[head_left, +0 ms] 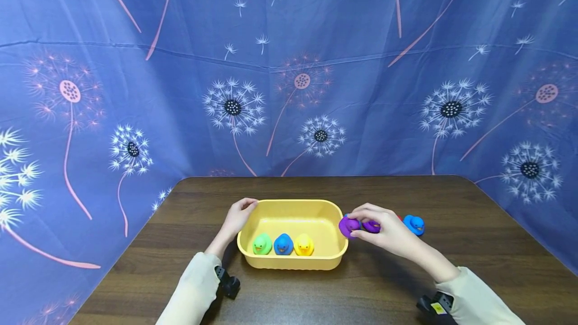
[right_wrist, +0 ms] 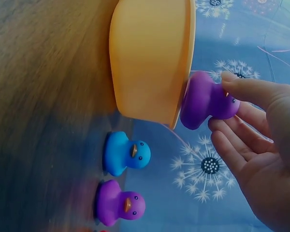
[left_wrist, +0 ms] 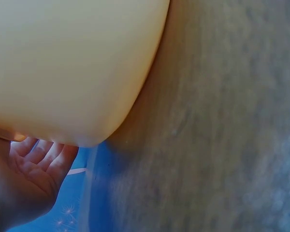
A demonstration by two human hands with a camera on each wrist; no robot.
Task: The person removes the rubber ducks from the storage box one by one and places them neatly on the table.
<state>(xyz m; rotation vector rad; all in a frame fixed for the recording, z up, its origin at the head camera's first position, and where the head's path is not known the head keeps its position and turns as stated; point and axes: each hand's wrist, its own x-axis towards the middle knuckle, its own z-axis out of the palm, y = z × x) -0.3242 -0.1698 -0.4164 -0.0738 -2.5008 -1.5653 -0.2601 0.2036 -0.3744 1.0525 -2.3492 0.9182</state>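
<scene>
My right hand (head_left: 379,227) pinches a purple rubber duck (right_wrist: 200,101) between thumb and fingertips. The duck is held at rim height, right at the right end of a yellow tub (head_left: 293,263). At the tub's far left corner my left hand (head_left: 238,216) grips the rim; its fingertips are partly hidden behind the tub wall in the left wrist view. Inside the tub, along the near wall, a green duck (head_left: 262,245), a blue duck (head_left: 283,245) and a yellow duck (head_left: 304,245) sit in a row.
On the brown wooden table (head_left: 280,295), right of the tub, stand a light blue duck (right_wrist: 121,153), another purple duck (right_wrist: 115,203) and a blue duck (head_left: 414,224). A bit of red (head_left: 399,218) shows behind my right hand. A blue dandelion-print cloth (head_left: 375,114) hangs behind the table.
</scene>
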